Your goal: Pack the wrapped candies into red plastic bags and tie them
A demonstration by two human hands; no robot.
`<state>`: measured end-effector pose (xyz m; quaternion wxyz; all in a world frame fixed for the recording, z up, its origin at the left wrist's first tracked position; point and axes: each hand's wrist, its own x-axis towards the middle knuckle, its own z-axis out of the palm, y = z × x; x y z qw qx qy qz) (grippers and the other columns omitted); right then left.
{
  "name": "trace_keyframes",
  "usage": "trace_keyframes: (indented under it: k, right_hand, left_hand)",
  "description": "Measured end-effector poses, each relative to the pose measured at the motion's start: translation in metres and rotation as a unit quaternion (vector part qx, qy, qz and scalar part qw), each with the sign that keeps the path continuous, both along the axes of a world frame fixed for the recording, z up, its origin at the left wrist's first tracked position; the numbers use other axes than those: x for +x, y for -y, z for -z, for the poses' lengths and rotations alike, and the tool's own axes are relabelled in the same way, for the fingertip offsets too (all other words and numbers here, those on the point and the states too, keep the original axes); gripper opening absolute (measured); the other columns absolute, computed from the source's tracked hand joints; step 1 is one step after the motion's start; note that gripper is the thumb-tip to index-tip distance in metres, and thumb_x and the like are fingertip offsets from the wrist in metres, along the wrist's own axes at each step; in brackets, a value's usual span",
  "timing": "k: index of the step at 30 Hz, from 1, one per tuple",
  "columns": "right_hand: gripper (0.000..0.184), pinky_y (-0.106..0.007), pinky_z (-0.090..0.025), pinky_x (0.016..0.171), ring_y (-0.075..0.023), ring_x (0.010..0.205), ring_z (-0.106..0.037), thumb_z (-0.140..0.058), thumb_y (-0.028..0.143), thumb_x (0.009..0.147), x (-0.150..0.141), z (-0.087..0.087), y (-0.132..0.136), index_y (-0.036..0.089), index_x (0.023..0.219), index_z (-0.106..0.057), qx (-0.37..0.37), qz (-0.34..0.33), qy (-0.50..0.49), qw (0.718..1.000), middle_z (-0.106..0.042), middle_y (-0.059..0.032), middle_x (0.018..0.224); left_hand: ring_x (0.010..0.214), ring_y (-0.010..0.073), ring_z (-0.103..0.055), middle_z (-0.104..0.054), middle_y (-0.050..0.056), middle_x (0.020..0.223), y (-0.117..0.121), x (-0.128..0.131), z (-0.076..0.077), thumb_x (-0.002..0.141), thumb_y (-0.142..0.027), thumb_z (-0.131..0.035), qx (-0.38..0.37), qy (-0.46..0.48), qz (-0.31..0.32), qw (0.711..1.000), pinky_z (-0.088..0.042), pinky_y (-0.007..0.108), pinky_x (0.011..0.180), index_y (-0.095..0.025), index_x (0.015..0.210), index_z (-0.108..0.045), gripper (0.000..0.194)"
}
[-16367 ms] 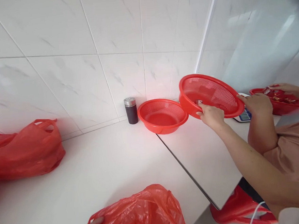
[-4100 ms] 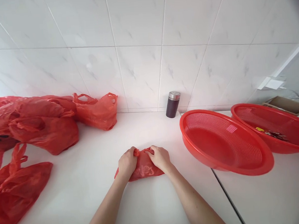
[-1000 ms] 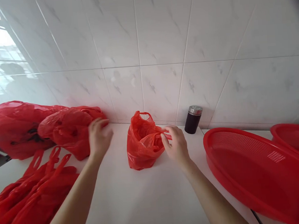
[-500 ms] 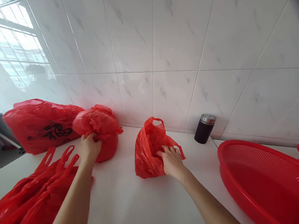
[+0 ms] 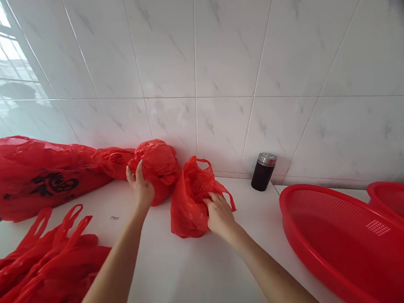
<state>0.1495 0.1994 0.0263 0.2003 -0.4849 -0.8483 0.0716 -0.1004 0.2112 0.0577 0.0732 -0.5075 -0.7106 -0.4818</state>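
Note:
My left hand (image 5: 140,187) rests flat against the side of a round, stuffed red plastic bag (image 5: 159,166) that leans near the tiled wall; its fingers are stretched up and apart. My right hand (image 5: 219,212) grips the crumpled plastic of a smaller red bag (image 5: 188,201) standing on the white counter (image 5: 183,273), its handles sticking up. The two bags touch each other.
A large red bag with black print (image 5: 34,179) lies at the left. Several flat red bags (image 5: 40,264) are spread at the lower left. A dark jar with a metal lid (image 5: 263,171) stands by the wall. Two red mesh baskets (image 5: 342,234) sit at the right.
My left hand has pushed the round bag rightward until it meets the smaller bag, and its fingers have opened out. My right hand still holds the smaller bag.

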Motion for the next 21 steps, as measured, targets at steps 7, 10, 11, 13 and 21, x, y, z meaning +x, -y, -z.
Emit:
trace_keyframes:
  k: [7, 10, 11, 13, 21]
  right_hand:
    - [0.044, -0.041, -0.042, 0.097, -0.0313, 0.118, -0.052, -0.065, 0.01, 0.073, -0.016, 0.0, -0.028, 0.012, 0.116, -0.066, -0.035, -0.013, -0.054, 0.998, -0.057, -0.0181, 0.128]
    - [0.04, -0.031, -0.047, 0.092, -0.0221, 0.109, -0.06, -0.066, 0.015, 0.075, 0.004, -0.011, -0.035, 0.019, 0.115, -0.067, -0.047, -0.025, -0.108, 0.993, -0.065, -0.0087, 0.12]
    - [0.037, -0.028, -0.048, 0.091, -0.0188, 0.107, -0.061, -0.063, 0.015, 0.078, 0.013, -0.017, -0.036, 0.021, 0.114, -0.067, -0.043, -0.024, -0.131, 0.99, -0.066, -0.0059, 0.118]
    - [0.031, -0.026, -0.047, 0.091, -0.0143, 0.104, -0.062, -0.051, 0.016, 0.087, 0.03, -0.028, -0.036, 0.023, 0.112, -0.067, -0.019, -0.011, -0.177, 0.984, -0.066, -0.0027, 0.117]
    - [0.032, -0.038, -0.039, 0.101, -0.0213, 0.114, -0.053, -0.052, 0.016, 0.088, 0.056, -0.029, -0.05, 0.024, 0.116, -0.064, 0.044, 0.051, -0.224, 0.972, -0.063, -0.006, 0.119]
  left_hand:
    - [0.145, 0.0358, -0.019, -0.01, 0.013, 0.16, 0.048, 0.094, 0.057, 0.078, -0.059, -0.06, -0.106, -0.029, 0.116, 0.987, -0.033, 0.054, 0.108, -0.03, 0.146, -0.031, 0.079]
    - [0.144, 0.0405, -0.016, -0.01, 0.016, 0.16, 0.035, 0.097, 0.074, 0.071, -0.062, -0.066, -0.144, -0.029, 0.117, 0.982, -0.036, 0.059, 0.103, -0.028, 0.145, -0.035, 0.088]
    - [0.144, 0.0407, -0.014, -0.01, 0.015, 0.16, 0.028, 0.097, 0.077, 0.069, -0.061, -0.069, -0.15, -0.035, 0.119, 0.981, -0.036, 0.06, 0.103, -0.029, 0.145, -0.036, 0.089]
    - [0.145, 0.041, -0.012, -0.014, 0.015, 0.16, 0.013, 0.097, 0.082, 0.068, -0.056, -0.072, -0.157, -0.045, 0.123, 0.979, -0.034, 0.061, 0.102, -0.028, 0.143, -0.04, 0.086]
    - [0.145, 0.0385, -0.012, -0.022, 0.017, 0.157, -0.008, 0.125, 0.092, 0.071, -0.052, -0.07, -0.117, -0.047, 0.128, 0.984, -0.031, 0.061, 0.105, -0.024, 0.141, -0.039, 0.081]
